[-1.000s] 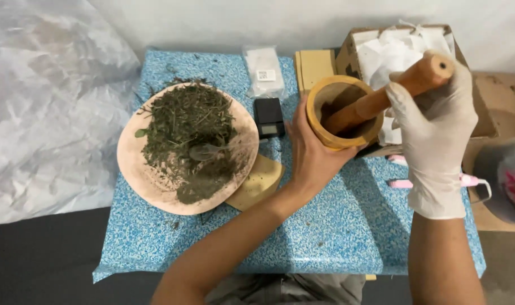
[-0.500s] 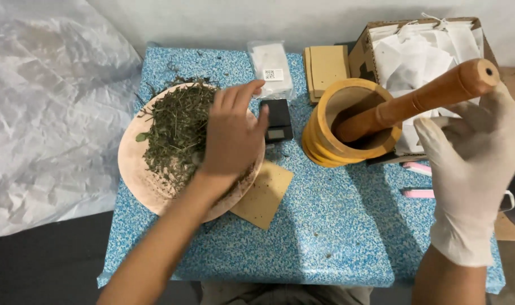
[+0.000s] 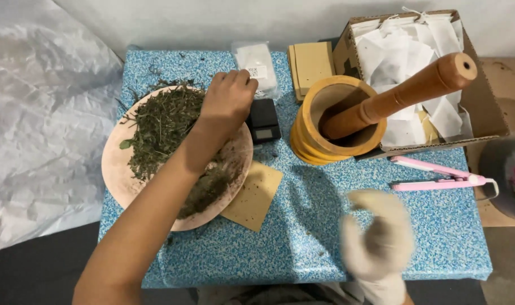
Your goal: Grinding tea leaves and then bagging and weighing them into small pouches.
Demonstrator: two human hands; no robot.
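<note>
Herbs [image 3: 161, 127] on the plate [image 3: 113, 175] are pinched by the closed left hand [image 3: 226, 101], while the gloved right hand [image 3: 379, 237], blurred, is held half-curled and empty beside the mortar [image 3: 311, 141].

Smooth wooden mortar [image 3: 336, 121], speckled tabletop [image 3: 325, 226]

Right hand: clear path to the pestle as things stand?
Probably yes. The gloved right hand is empty over bare table, and the pestle leans out of the mortar with its top free.

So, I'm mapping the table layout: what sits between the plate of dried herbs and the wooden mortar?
In the head view, a small black digital scale sits between the plate and the mortar.
</note>
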